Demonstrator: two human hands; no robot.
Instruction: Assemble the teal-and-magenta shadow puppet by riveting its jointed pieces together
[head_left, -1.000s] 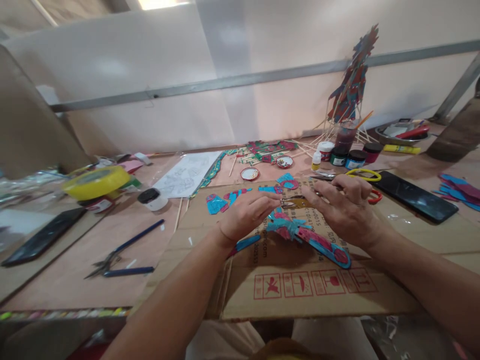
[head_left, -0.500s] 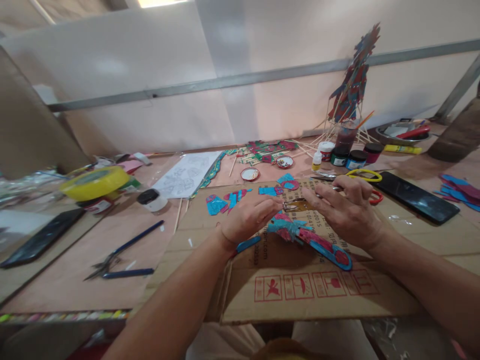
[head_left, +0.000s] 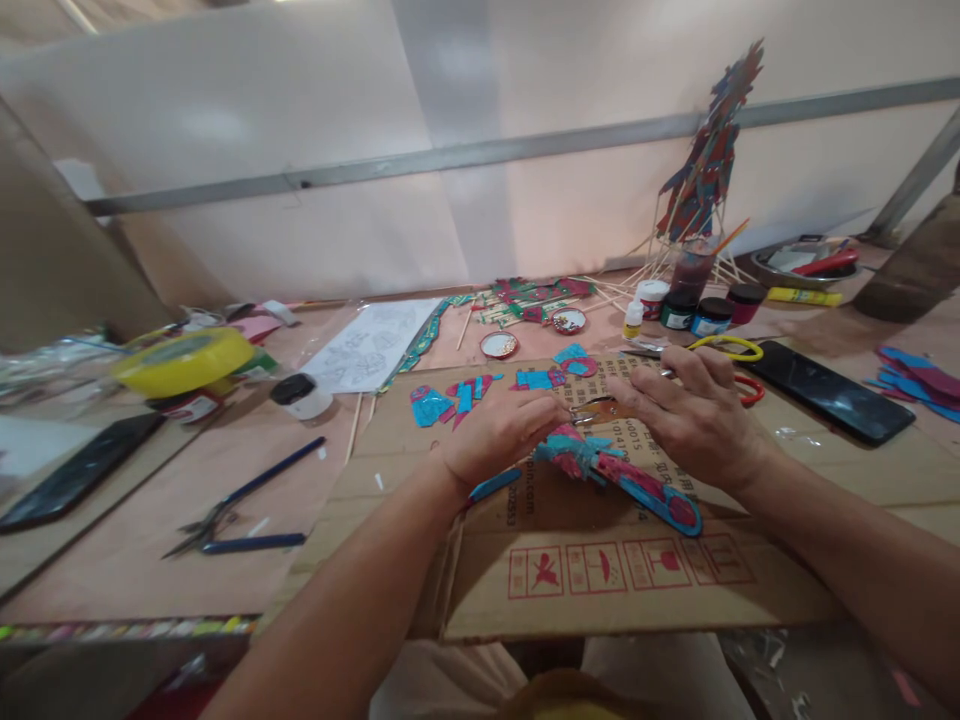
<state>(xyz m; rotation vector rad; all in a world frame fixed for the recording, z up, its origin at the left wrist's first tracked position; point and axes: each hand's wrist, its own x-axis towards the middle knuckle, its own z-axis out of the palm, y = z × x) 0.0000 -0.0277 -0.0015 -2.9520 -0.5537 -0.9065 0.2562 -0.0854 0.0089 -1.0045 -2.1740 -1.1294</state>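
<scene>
Both my hands meet over a flattened cardboard box [head_left: 600, 590] on the table. My left hand [head_left: 499, 435] is curled, its fingertips pinched on one end of a small brown-gold cut-out piece [head_left: 598, 409]. My right hand [head_left: 694, 415] grips the other end with thumb and forefinger, its other fingers fanned out. Just under the hands lies a long blue and pink painted puppet piece [head_left: 630, 485]. Smaller blue and pink cut-outs [head_left: 450, 400] lie on the cardboard beyond my left hand.
Blue-handled pliers [head_left: 240, 510] lie at the left, with a yellow tape roll [head_left: 184, 362], a white jar [head_left: 300, 395] and a phone [head_left: 75, 480]. Paint jars [head_left: 694, 312], yellow scissors [head_left: 726, 348], another phone [head_left: 829, 390] and a stick puppet [head_left: 709, 150] stand at the back right.
My hands have stayed together on the small piece and sunk slightly toward the cardboard. Nothing else on the table has moved.
</scene>
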